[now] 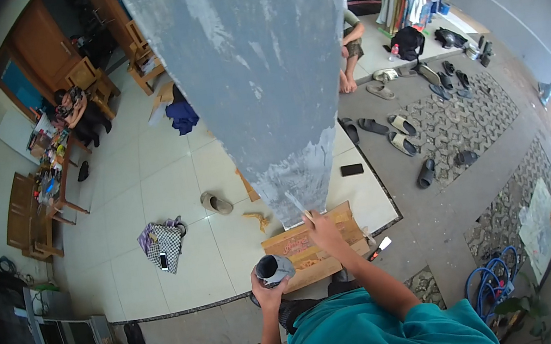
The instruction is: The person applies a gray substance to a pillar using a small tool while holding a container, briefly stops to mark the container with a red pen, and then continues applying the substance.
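Observation:
A tall grey pillar [260, 67] with patchy lighter streaks rises in front of me. My right hand [323, 227] is closed round the handle of a paintbrush [305, 212], its tip at the pillar's lower face. Low on the left, my left hand [266, 293] grips a grey-smeared cup [285, 267] with a dark inside; what it contains is hard to make out. Beneath both hands, a flattened cardboard sheet [292, 282] with red print lies at the pillar's foot.
A scraper [380, 248] lies right of the cardboard, a black phone [352, 170] on the tiles. Left are a sandal [216, 203] and a checkered cloth [171, 246] with a phone. Several sandals [402, 135], a blue hose [482, 290] and seated people [76, 113] surround the area.

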The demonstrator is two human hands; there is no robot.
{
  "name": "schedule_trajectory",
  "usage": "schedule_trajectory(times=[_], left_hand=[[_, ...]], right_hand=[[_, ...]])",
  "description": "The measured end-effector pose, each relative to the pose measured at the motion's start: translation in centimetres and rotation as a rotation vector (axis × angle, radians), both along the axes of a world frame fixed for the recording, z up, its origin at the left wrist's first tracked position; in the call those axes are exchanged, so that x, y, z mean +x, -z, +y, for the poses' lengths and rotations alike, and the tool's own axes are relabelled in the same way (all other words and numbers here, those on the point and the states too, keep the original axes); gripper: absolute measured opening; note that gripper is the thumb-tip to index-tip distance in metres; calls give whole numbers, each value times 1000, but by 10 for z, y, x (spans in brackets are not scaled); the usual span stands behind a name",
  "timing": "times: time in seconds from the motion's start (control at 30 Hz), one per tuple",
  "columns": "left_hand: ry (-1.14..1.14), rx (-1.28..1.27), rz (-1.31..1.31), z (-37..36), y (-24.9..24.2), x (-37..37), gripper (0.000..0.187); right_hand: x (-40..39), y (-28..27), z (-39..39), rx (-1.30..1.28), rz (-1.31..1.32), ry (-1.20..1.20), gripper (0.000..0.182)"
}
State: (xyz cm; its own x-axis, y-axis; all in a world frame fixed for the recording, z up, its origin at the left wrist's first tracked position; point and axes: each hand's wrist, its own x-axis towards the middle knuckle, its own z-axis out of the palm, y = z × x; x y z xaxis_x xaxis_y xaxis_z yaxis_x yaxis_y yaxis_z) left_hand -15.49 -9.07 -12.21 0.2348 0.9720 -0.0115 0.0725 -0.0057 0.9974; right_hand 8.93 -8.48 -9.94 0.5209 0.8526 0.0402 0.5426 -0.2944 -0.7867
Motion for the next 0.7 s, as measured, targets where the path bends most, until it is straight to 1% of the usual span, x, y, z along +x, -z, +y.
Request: schedule_trajectory(times=[0.03, 0.1, 0.13, 0.17, 0.2, 0.23, 0.27, 0.33, 0.4, 0.47, 0.53, 0.57, 0.63, 0.67, 0.7], left_hand=[[29, -34, -40, 2, 0, 2, 74], [53, -10, -22, 3, -4, 7, 75], [59, 13, -4, 3, -7, 11, 76], [80, 13, -5, 5, -9, 16, 76], [82, 100, 95, 8, -13, 21, 76], [83, 187, 196, 9, -16, 26, 76], [98, 184, 199, 12, -19, 31, 76], [181, 474, 317, 23, -37, 49, 72], [274, 581, 322, 35, -56, 64, 68], [343, 610, 432, 48, -53, 69, 71], [401, 629, 495, 54, -76, 78, 73], [437, 658, 549, 58, -86, 82, 74], [483, 666, 602, 64, -104, 88, 74], [524, 686, 635, 66, -110, 91, 74], [536, 694, 650, 67, -115, 93, 74]], right_hand=[[5, 2, -18, -1, 0, 17, 31], [17, 4, -51, -18, 90, 21, 23], [25, 19, -64, -17, 89, 43, 23], [32, 34, -74, 159, -85, 62, 25], [39, 35, -83, 331, -262, 78, 28], [46, 36, -92, 326, -263, 95, 28], [54, 38, -101, 287, -241, 109, 28], [69, 15, -116, 243, -211, 126, 29], [83, -33, -126, 126, -124, 146, 21], [90, -57, -134, 274, 6, 266, 19], [93, -81, -140, 348, 131, 334, 18], [93, -86, -142, 336, 156, 333, 18], [95, -91, -146, 433, 150, 327, 16], [94, -90, -147, 430, 164, 335, 16], [91, -89, -146, 532, 236, 332, 17]])
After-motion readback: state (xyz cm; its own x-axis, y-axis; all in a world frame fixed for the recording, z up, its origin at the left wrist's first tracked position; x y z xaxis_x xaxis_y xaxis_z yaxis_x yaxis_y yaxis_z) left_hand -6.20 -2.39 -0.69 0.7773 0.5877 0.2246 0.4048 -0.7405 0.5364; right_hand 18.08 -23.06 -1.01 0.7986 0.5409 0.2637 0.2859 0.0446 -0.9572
